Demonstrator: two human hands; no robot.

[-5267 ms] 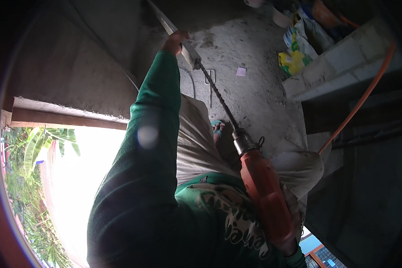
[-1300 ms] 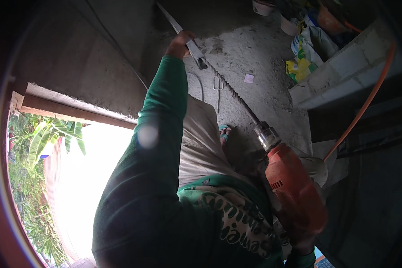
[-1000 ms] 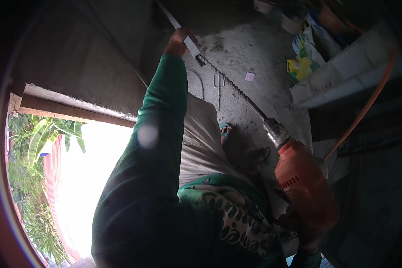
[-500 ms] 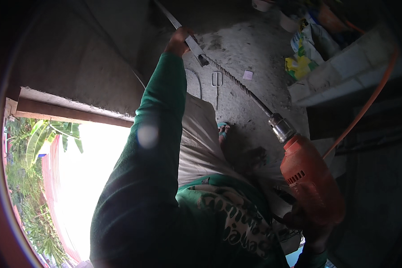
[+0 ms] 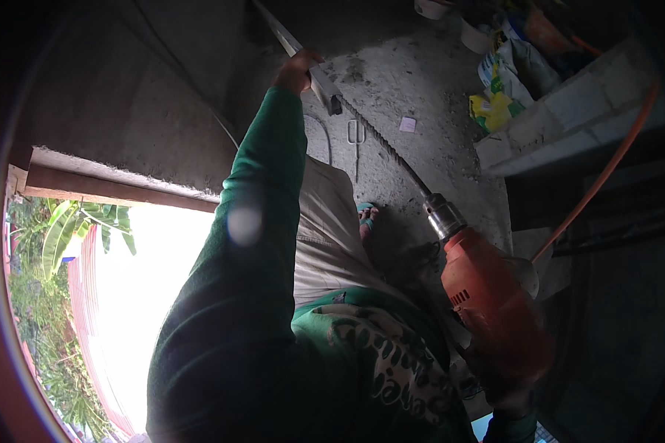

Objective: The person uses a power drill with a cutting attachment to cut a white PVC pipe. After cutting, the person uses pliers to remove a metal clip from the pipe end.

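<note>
My left hand (image 5: 295, 71), arm stretched forward, is closed around a long grey metal bar (image 5: 324, 88) that looks like a hollow rectangular tube. An orange electric drill (image 5: 491, 295) is in my right hand (image 5: 499, 387), whose fingers are wrapped round its grip, partly lost in shadow. A long spiral drill bit (image 5: 388, 150) runs from the silver chuck (image 5: 445, 216) up to the bar's near end. Whether the bit's tip goes inside the bar or lies behind it, I cannot tell.
On the concrete floor (image 5: 436, 96) lie a rod with a rectangular loop (image 5: 356, 133) and a small pale card (image 5: 408, 125). A low block wall (image 5: 569, 111) stands right, with bags (image 5: 510, 81) behind it. An orange cord (image 5: 606, 188) hangs right. A bright opening (image 5: 155, 295) is at left.
The drill has moved left and slightly up, and the bit now reaches the bar's end at a steeper angle. My left hand has barely shifted on the bar.
</note>
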